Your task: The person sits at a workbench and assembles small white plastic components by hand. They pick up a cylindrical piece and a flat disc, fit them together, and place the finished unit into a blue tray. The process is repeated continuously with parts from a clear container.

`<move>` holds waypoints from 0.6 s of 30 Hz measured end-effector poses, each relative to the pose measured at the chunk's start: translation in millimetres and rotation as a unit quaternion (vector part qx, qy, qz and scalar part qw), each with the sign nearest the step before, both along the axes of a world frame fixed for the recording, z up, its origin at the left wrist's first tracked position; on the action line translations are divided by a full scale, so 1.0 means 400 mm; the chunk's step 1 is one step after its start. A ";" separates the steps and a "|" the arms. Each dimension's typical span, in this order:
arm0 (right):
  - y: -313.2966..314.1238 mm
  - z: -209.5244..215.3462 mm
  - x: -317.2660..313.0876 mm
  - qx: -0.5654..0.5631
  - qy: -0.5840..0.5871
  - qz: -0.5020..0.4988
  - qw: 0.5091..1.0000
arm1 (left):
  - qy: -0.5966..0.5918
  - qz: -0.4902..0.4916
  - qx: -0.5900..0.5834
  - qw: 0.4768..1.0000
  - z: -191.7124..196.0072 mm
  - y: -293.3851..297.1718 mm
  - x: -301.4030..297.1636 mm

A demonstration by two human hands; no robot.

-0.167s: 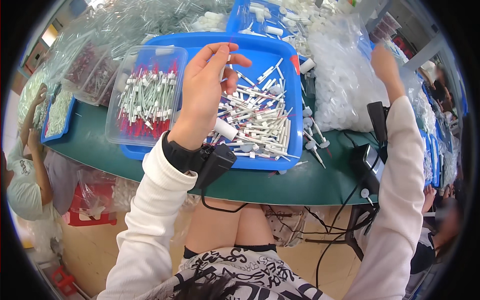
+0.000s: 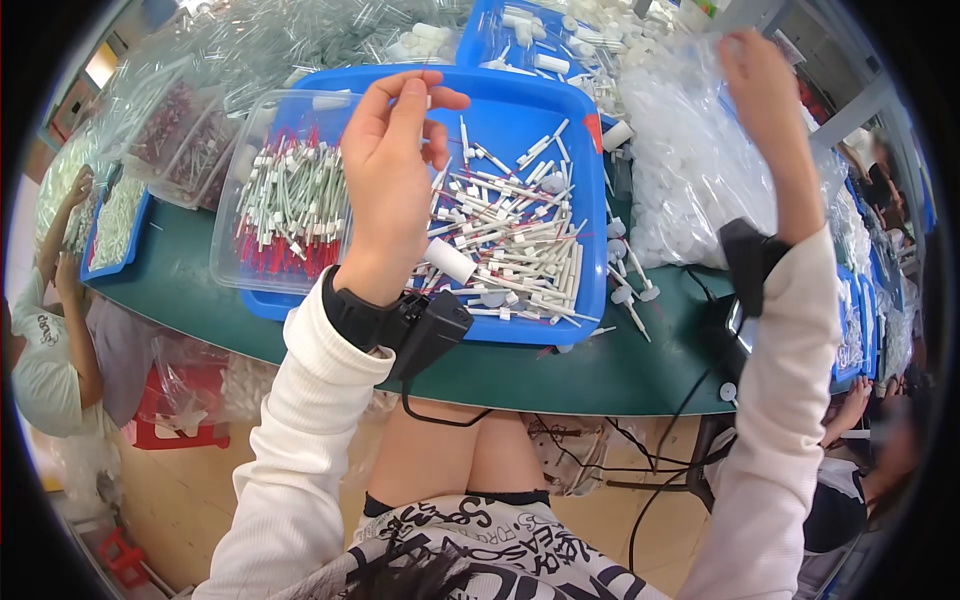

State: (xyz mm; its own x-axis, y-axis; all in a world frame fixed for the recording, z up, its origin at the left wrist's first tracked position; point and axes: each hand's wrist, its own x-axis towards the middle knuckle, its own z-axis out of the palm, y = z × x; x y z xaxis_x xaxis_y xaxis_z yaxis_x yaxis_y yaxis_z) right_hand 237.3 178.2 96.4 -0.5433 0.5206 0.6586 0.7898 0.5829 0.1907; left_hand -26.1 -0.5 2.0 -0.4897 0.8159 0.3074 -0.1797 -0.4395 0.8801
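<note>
Over the blue tray, my left hand is raised with thumb and forefinger pinched together. A thin white piece shows only in part at these fingertips. White sticks with red ends lie loose in the tray below, beside a short white tube. My right hand is up at the far right, above the edge of a clear bag of white parts. Its fingers are partly turned away and blurred, so whether it holds anything is hidden.
A clear plastic box of bundled white-and-red sticks overlaps the tray's left side. Farther left are more clear boxes. Black cables hang at the table's right front, near a few stray sticks. Another person works at far left.
My right hand has moved up and slightly left, over the bag. My left hand has shifted a little left and up, still pinched.
</note>
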 end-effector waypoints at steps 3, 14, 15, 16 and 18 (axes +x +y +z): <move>-0.153 -0.083 -0.167 -0.335 0.147 0.120 0.923 | -0.035 -0.043 0.022 0.998 -0.007 0.010 0.003; -0.292 -0.216 -0.219 -0.435 0.311 0.196 0.822 | 0.034 -0.240 -0.061 0.968 -0.002 -0.002 0.031; -0.297 -0.223 -0.207 -0.459 0.352 0.211 0.788 | 0.077 -0.236 -0.064 0.967 0.005 -0.005 0.031; -0.297 -0.227 -0.198 -0.482 0.392 0.225 0.750 | 0.102 -0.216 -0.040 0.970 0.001 -0.002 0.038; -0.295 -0.235 -0.180 -0.487 0.421 0.289 0.708 | 0.150 -0.176 0.002 0.973 -0.012 0.002 0.056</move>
